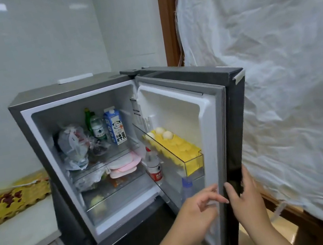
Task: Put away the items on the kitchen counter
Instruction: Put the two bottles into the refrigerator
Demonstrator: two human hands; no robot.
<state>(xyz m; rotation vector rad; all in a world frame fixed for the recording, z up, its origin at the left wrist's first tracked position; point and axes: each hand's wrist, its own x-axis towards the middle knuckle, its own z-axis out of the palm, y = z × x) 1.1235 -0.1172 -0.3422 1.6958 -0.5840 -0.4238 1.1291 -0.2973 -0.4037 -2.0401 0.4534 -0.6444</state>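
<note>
Fridge cabinet: brushed grey metal, matt. Door outer face: glossy black; inner liner smooth white plastic. Door bin: clear plastic holding a yellow plastic egg tray. Wall tiles: glossy. Sheeting: crinkled translucent plastic. Frame: brown wood.

Forearms cut off below.

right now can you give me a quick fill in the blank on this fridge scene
1. The fridge door stands ____.
2. The eggs sit in a ____ tray on the door shelf.
3. The milk carton stands on the ____ shelf inside.
4. The right hand holds the door's ____.

Missing words: open; yellow; top; edge
</note>
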